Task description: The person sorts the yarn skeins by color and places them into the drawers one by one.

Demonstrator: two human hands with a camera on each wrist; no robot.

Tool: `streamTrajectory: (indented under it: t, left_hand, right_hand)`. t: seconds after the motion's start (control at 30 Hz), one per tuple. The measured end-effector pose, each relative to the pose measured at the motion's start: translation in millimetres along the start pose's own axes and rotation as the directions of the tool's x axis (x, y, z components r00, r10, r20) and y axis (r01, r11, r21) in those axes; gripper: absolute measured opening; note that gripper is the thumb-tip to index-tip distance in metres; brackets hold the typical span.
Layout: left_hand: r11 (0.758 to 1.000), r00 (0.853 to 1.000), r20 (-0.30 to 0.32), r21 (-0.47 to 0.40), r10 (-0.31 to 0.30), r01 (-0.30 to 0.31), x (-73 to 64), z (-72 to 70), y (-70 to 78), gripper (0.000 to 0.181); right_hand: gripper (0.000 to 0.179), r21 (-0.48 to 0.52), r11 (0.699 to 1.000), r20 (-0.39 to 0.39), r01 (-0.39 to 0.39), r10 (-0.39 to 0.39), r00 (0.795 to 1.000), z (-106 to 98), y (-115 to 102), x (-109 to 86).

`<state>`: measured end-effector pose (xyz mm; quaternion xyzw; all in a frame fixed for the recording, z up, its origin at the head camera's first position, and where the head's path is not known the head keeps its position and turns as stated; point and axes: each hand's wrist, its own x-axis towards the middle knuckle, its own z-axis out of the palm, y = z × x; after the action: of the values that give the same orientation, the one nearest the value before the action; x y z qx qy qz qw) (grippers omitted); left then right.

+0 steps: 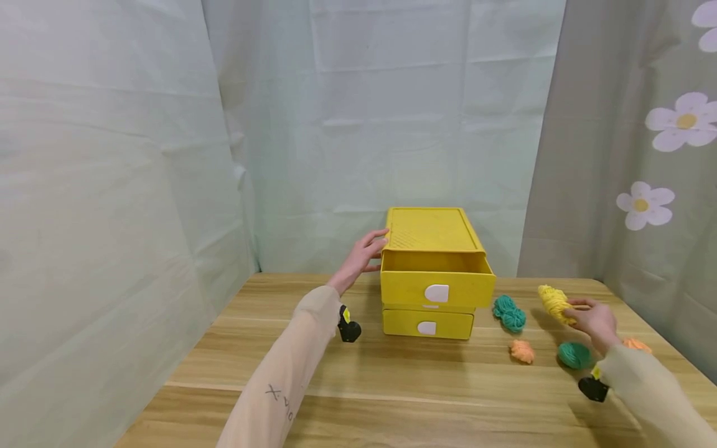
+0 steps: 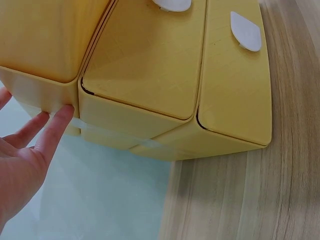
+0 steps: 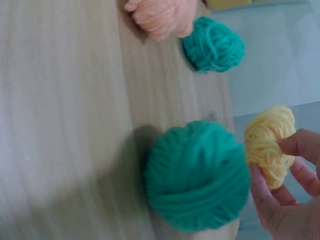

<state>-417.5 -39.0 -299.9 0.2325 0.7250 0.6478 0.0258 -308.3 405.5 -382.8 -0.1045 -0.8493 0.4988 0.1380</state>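
A yellow drawer cabinet [image 1: 434, 230] stands on the table with its top drawer [image 1: 409, 289] pulled out. Against the cabinet's left side rests my left hand [image 1: 361, 258]; in the left wrist view its fingertips [image 2: 64, 112] touch the side wall near the top, fingers extended. My right hand [image 1: 596, 320] pinches a yellow yarn skein [image 1: 554, 303] between thumb and fingers, above the table at the right. In the right wrist view a green yarn ball [image 3: 197, 177] lies close to that hand.
Teal yarn skeins [image 1: 510, 314] lie right of the cabinet. An orange yarn bundle [image 1: 522, 351] is in front of them, and another orange yarn piece [image 1: 637, 345] is partly hidden behind my right wrist. Curtains [image 1: 392, 124] hang behind the wooden table [image 1: 252, 348].
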Motion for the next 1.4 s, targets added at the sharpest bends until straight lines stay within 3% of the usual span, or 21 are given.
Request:
streamTrajectory:
  t: [0.1,0.27,0.53,0.83,1.13,1.4]
  left_hand:
    - [1.0,1.0,-0.008,-0.013,-0.002,0.002,-0.1,-0.3,0.3,0.043]
    - [1.0,1.0,-0.01,-0.014,-0.001,0.0,0.1,-0.2,0.2,0.042]
    - [1.0,1.0,0.0,0.001,-0.004,0.004,1.2,0.4,-1.6,0.043]
    - [1.0,1.0,-0.005,-0.005,-0.005,0.005,-1.9,0.5,1.0,0.044]
    - [1.0,1.0,-0.004,-0.006,-0.002,0.002,-1.5,0.0,-0.2,0.043]
    - [1.0,1.0,-0.01,0.005,0.005,-0.005,-0.1,0.6,-1.8,0.042]
  right_hand:
    - [0.047,-0.002,0.998,0.048,0.065,-0.065,0.997,-1.6,-2.9,1.4]
    - [0.048,0.004,0.995,0.145,0.098,-0.098,0.985,-3.1,-4.0,3.7]
    - [0.048,0.006,0.982,0.258,0.186,-0.181,0.949,-8.7,-10.0,5.6]
    - [0.049,0.067,0.964,0.284,0.257,-0.265,0.921,-20.0,-25.3,7.8]
    - [0.044,0.02,0.944,0.286,0.331,-0.322,0.903,-26.8,-48.2,3.4]
    - [0.038,0.006,0.914,0.314,0.407,-0.388,0.867,-27.8,-68.0,2.4]
